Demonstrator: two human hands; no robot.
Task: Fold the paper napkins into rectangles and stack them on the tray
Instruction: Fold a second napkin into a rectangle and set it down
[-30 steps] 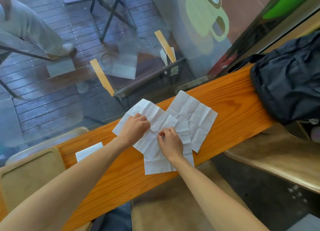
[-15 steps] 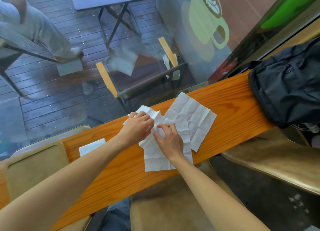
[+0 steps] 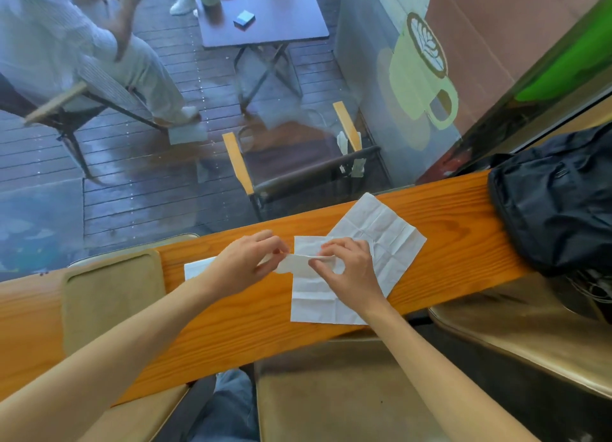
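My left hand [image 3: 246, 264] and my right hand [image 3: 347, 274] both pinch a folded white napkin [image 3: 298, 263], held edge-on just above the wooden counter [image 3: 447, 209]. Under my right hand lies an unfolded napkin [image 3: 314, 304] near the counter's front edge. Another open napkin [image 3: 381, 224] lies behind it, toward the window. A small folded napkin [image 3: 196, 268] rests on the counter, partly hidden by my left wrist. The tan tray [image 3: 112, 296] sits at the left with nothing on it.
A dark backpack [image 3: 556, 203] takes up the right end of the counter. Glass runs along the counter's far edge, with a deck, chairs and a seated person beyond. Tan stools [image 3: 530, 335] stand below the counter on my side.
The napkin that lay flat under both hands has been folded over and lifted off the counter. My head has tilted up, so more of the window and tray show.
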